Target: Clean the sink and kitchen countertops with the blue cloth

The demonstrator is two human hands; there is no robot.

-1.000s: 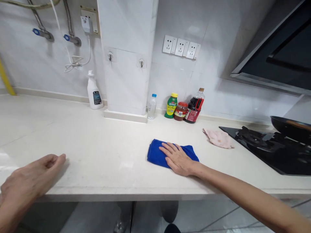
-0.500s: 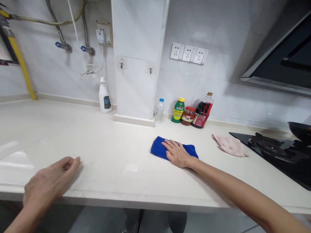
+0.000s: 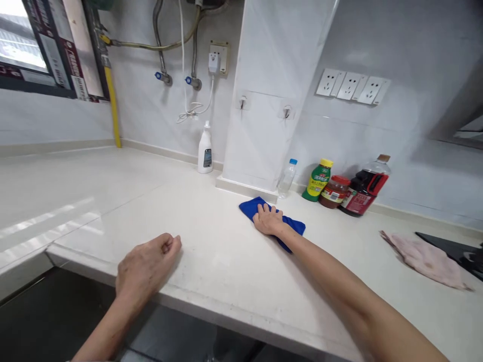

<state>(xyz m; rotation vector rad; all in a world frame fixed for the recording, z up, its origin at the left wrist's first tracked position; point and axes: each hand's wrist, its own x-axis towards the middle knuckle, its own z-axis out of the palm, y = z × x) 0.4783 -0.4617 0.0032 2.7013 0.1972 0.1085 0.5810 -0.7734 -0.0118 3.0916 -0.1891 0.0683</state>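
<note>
My right hand [image 3: 267, 220] lies on a folded blue cloth [image 3: 252, 207] and presses it against the white countertop [image 3: 211, 236], close to the foot of a white tiled column [image 3: 264, 125]. Its fingers curl over the cloth. My left hand [image 3: 145, 265] rests on the counter's front edge with its fingers loosely curled and nothing in it.
A clear water bottle [image 3: 286, 178], a green bottle [image 3: 318, 180], a red-lidded jar [image 3: 333, 191] and a dark sauce bottle [image 3: 364, 187] stand by the back wall. A white spray bottle [image 3: 206, 149] is left of the column. A pink rag [image 3: 426, 259] lies beside the black hob [image 3: 458, 251].
My right hand has pushed the blue cloth away from me, toward the column's base. The camera has turned left, so the hob has slid out to the right edge.
</note>
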